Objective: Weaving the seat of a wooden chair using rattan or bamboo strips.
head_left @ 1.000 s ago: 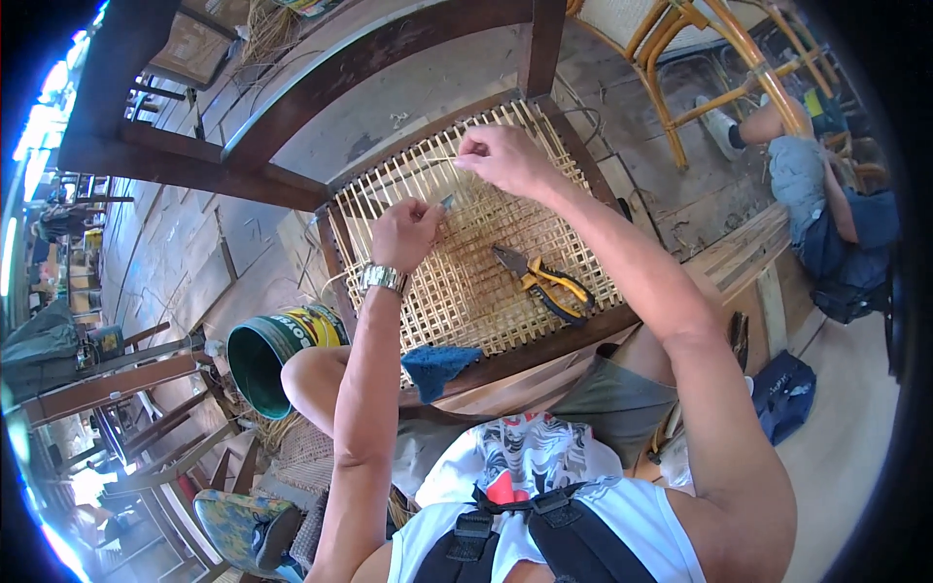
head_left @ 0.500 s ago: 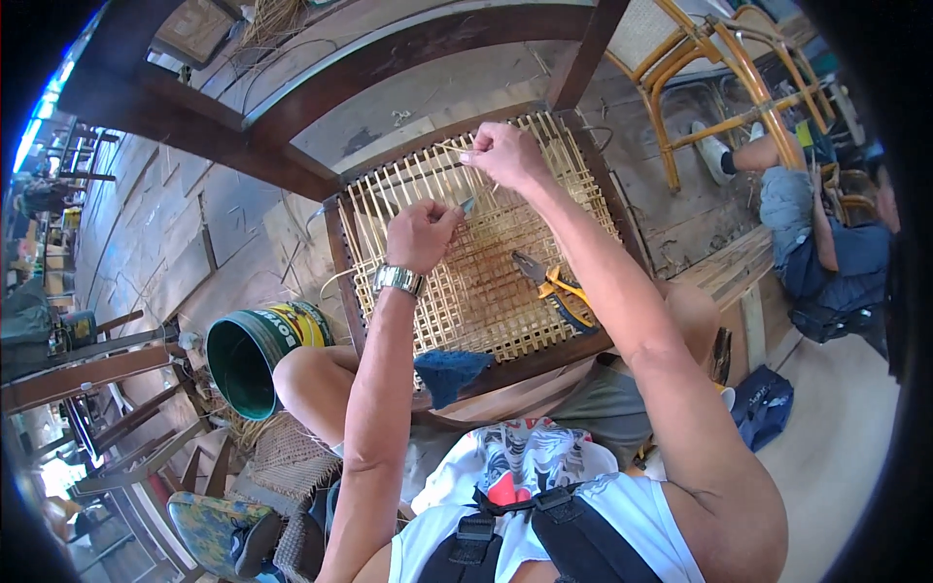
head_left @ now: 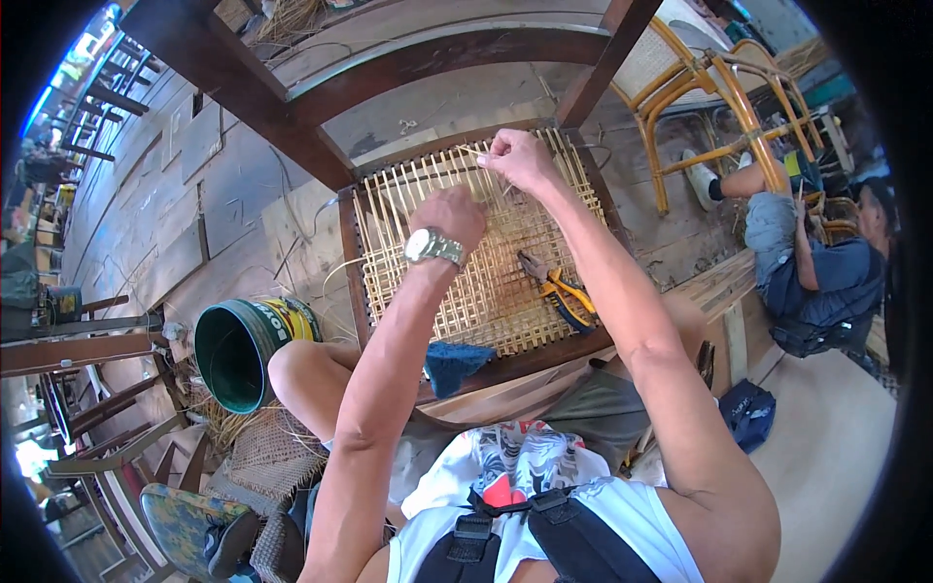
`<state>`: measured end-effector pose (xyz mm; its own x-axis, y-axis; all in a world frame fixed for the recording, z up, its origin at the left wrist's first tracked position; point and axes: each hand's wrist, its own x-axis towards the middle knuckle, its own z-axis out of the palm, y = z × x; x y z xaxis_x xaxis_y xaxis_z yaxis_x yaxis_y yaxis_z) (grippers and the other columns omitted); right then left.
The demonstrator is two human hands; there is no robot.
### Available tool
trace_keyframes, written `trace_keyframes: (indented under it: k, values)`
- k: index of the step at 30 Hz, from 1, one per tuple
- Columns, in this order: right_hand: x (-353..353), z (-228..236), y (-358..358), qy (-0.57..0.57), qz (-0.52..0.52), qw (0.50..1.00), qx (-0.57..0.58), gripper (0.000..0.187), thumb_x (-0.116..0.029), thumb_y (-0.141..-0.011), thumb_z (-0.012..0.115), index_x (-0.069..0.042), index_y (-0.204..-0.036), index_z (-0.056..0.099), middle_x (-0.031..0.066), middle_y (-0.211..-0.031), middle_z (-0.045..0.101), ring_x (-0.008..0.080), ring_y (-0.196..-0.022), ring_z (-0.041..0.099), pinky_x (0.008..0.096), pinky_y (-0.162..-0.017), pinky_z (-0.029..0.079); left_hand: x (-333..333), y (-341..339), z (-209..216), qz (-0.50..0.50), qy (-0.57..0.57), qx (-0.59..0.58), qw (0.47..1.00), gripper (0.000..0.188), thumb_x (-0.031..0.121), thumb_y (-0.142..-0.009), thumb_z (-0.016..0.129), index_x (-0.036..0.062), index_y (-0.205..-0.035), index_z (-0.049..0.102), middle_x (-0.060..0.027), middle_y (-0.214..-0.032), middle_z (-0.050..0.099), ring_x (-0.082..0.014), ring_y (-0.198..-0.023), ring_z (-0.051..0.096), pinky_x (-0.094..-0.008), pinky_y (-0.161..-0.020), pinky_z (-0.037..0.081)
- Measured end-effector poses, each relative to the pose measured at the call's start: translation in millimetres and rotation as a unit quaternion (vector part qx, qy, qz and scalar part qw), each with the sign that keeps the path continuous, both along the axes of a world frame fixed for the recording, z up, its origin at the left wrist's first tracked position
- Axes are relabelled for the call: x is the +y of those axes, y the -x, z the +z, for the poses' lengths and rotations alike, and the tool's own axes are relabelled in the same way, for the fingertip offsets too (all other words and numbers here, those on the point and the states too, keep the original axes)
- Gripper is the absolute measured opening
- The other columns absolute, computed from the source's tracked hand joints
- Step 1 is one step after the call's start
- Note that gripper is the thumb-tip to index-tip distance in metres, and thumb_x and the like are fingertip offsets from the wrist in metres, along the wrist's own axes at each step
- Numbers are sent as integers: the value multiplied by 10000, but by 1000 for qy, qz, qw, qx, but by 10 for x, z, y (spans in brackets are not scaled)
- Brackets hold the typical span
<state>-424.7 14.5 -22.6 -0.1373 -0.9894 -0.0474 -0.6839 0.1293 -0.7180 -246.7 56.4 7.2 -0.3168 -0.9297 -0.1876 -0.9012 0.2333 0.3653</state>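
Note:
A wooden chair seat frame (head_left: 607,209) lies in front of me, strung with pale cane weaving (head_left: 476,301); its far part has mostly strands running one way. Over that part, my right hand (head_left: 518,158) pinches a thin cane strand (head_left: 470,150) between thumb and finger. My left hand (head_left: 449,216), with a metal watch (head_left: 433,246) at the wrist, is curled palm down over the left of the weaving. Its fingertips, and whatever is in them, are hidden. Pliers (head_left: 570,296) with yellow and dark handles rest on the weave, right of centre. A blue cloth (head_left: 452,366) hangs over the near edge.
Dark wooden chair rails (head_left: 447,63) rise beyond the seat. Left of my knee, a green bucket (head_left: 230,355) lies tipped. A rattan chair (head_left: 743,107) stands at the far right, near a seated person (head_left: 826,253). Wooden furniture parts (head_left: 73,360) crowd the left side.
My left hand has moved right and turned palm down, hiding the small pointed tool that showed at its fingertips. The right hand still pinches the strand, slightly shifted. The view has shifted a little.

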Motion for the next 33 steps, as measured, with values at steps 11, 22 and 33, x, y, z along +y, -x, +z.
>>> trace_keyframes:
  k: [11,22,33]
  values:
    - [123,26,63,-8,39,999,15,356,-321,-731,875,-66,-760,628,110,-781,691,247,-739,666,399,-690,523,41,-28,101,-36,32,3,999,272,274,-947,626,14,-948,708,-193,-890,717,-332,-838,724,-450,-742,587]
    - [91,-38,100,-17,30,999,-12,369,-354,-729,877,-67,-775,648,90,-798,693,228,-750,659,371,-696,519,-23,-203,-181,34,-30,142,989,349,392,-903,705,50,-833,722,-152,-736,706,-267,-665,682,-385,-639,516]
    - [416,137,143,7,45,997,-69,165,-235,-880,747,-76,-926,747,91,-920,685,225,-871,665,364,-793,523,-253,-67,-89,-28,-91,102,990,295,342,-889,713,48,-904,716,-184,-842,722,-352,-802,692,-450,-733,529]
